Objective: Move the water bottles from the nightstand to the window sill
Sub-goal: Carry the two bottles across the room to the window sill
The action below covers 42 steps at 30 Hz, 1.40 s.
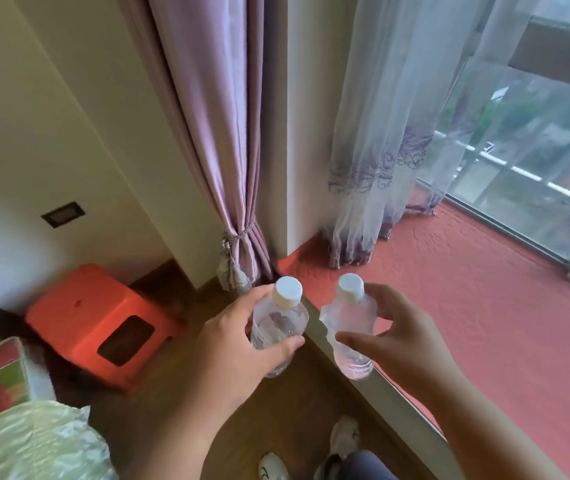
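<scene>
My left hand [238,344] grips a clear water bottle with a white cap [278,320] and holds it upright above the wooden floor, just left of the sill's edge. My right hand [397,337] grips a second clear, white-capped bottle [349,323], held over the front edge of the window sill [484,323]. The sill is wide and covered with a red quilted mat. The two bottles are side by side, a small gap apart. The nightstand is not in view.
A mauve curtain [221,140] tied back hangs left of the wall corner, and a sheer curtain [380,140] drapes onto the sill's far left. An orange plastic stool [89,320] stands on the floor at left. Bedding [30,441] fills the lower left. My shoes [342,441] are below.
</scene>
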Motion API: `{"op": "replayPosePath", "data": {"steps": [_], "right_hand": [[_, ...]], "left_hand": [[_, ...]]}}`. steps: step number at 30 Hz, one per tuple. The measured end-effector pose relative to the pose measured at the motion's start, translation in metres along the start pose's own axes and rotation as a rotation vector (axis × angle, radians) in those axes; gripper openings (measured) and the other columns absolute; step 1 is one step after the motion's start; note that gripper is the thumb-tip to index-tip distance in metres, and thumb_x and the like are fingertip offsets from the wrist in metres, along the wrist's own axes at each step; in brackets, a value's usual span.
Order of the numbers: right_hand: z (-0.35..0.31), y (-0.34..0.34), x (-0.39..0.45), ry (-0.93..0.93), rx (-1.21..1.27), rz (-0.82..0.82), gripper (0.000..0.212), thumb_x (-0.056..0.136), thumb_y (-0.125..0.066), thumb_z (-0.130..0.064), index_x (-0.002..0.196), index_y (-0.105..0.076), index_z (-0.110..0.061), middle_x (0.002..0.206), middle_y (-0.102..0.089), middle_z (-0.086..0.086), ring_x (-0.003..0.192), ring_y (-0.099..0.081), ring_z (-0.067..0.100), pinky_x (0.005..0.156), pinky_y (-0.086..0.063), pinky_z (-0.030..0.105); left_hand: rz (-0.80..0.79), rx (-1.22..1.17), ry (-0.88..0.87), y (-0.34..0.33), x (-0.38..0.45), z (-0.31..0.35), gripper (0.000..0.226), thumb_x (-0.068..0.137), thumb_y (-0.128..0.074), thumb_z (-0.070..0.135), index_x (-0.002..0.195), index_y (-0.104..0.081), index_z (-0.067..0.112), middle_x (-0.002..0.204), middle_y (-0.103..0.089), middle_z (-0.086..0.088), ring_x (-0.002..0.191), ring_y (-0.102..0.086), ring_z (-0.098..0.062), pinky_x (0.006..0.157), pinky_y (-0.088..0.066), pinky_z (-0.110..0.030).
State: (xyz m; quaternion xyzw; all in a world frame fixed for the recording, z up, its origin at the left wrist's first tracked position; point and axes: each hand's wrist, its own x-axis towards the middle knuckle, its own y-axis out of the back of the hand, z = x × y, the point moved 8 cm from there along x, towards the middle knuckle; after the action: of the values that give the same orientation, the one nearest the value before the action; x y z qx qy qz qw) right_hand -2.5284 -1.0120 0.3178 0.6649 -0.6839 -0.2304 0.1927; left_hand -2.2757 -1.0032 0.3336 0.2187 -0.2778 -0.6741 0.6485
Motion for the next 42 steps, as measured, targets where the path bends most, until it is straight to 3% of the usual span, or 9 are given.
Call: {"op": "replayPosePath", "data": {"steps": [4,8,11,15,24,29,31,35,42], "right_hand": [[0.012,-0.001,0.028,-0.02,0.011,0.01,0.069,0.054,-0.083,-0.048,0.117,-0.055,-0.052,0.107,-0.061,-0.036,0.1,-0.055,-0.013,0.073,-0.044,0.017],[0.014,-0.004,0.068,-0.004,0.065,0.015,0.071,0.055,-0.086,-0.047,0.117,-0.052,-0.055,0.108,-0.057,-0.041,0.103,-0.052,-0.016,0.073,-0.042,0.014],[0.011,0.0,0.1,0.024,0.118,0.014,0.07,0.058,-0.088,-0.047,0.113,-0.048,-0.062,0.107,-0.053,-0.047,0.103,-0.051,-0.019,0.073,-0.04,0.012],[0.021,0.018,0.14,0.007,0.171,0.02,0.077,0.058,-0.09,-0.047,0.125,-0.052,-0.047,0.11,-0.058,-0.038,0.103,-0.055,-0.015,0.08,-0.043,0.016],[0.073,0.109,0.188,-0.081,0.163,0.178,0.071,0.056,-0.09,-0.036,0.119,-0.057,-0.045,0.109,-0.065,-0.024,0.103,-0.059,-0.005,0.085,-0.051,0.028],[0.112,0.161,0.185,-0.16,0.124,0.335,0.068,0.056,-0.089,-0.033,0.114,-0.057,-0.048,0.104,-0.066,-0.026,0.098,-0.059,-0.006,0.079,-0.047,0.022],[0.126,0.176,0.181,-0.197,0.125,0.391,0.068,0.056,-0.089,-0.032,0.114,-0.057,-0.048,0.102,-0.066,-0.029,0.098,-0.058,-0.008,0.078,-0.043,0.018],[0.153,0.196,0.168,-0.284,0.148,0.501,0.068,0.058,-0.092,-0.027,0.117,-0.06,-0.04,0.105,-0.064,-0.025,0.1,-0.059,0.0,0.081,-0.043,0.02],[0.18,0.207,0.146,-0.453,0.19,0.639,0.067,0.057,-0.089,-0.029,0.114,-0.058,-0.047,0.105,-0.066,-0.026,0.097,-0.057,-0.013,0.076,-0.041,0.011]], "left_hand": [[-0.046,-0.067,0.049,-0.015,0.027,-0.014,0.072,0.066,-0.081,0.069,0.13,-0.053,0.051,0.116,-0.067,0.031,0.111,-0.062,0.007,0.091,-0.055,-0.024],[-0.008,-0.009,0.041,-0.014,0.055,-0.009,0.072,0.063,-0.075,0.079,0.128,-0.049,0.06,0.117,-0.063,0.036,0.112,-0.058,0.011,0.085,-0.049,-0.015],[-0.02,0.03,0.033,-0.014,0.085,-0.001,0.075,0.064,-0.075,0.078,0.131,-0.049,0.058,0.119,-0.062,0.037,0.114,-0.059,0.009,0.088,-0.053,-0.02],[-0.025,0.043,0.029,-0.023,0.132,0.012,0.078,0.062,-0.079,0.075,0.132,-0.05,0.055,0.121,-0.065,0.031,0.116,-0.061,0.004,0.095,-0.056,-0.032],[-0.079,0.01,-0.038,-0.085,0.215,0.061,0.08,0.059,-0.083,0.072,0.13,-0.053,0.054,0.114,-0.068,0.029,0.106,-0.065,0.004,0.091,-0.057,-0.035],[-0.196,0.064,-0.19,-0.136,0.252,0.099,0.073,0.057,-0.08,0.078,0.121,-0.046,0.071,0.11,-0.057,0.048,0.105,-0.055,0.022,0.074,-0.043,-0.001],[-0.249,0.069,-0.215,-0.158,0.267,0.112,0.076,0.053,-0.078,0.082,0.121,-0.045,0.072,0.105,-0.055,0.052,0.099,-0.055,0.023,0.069,-0.044,0.0],[-0.408,-0.004,-0.257,-0.204,0.293,0.133,0.081,0.053,-0.083,0.077,0.126,-0.051,0.064,0.108,-0.064,0.04,0.098,-0.063,0.015,0.081,-0.053,-0.016],[-0.613,-0.002,-0.417,-0.265,0.328,0.171,0.074,0.056,-0.084,0.069,0.123,-0.054,0.061,0.105,-0.059,0.048,0.097,-0.053,0.027,0.067,-0.038,0.002]]}}
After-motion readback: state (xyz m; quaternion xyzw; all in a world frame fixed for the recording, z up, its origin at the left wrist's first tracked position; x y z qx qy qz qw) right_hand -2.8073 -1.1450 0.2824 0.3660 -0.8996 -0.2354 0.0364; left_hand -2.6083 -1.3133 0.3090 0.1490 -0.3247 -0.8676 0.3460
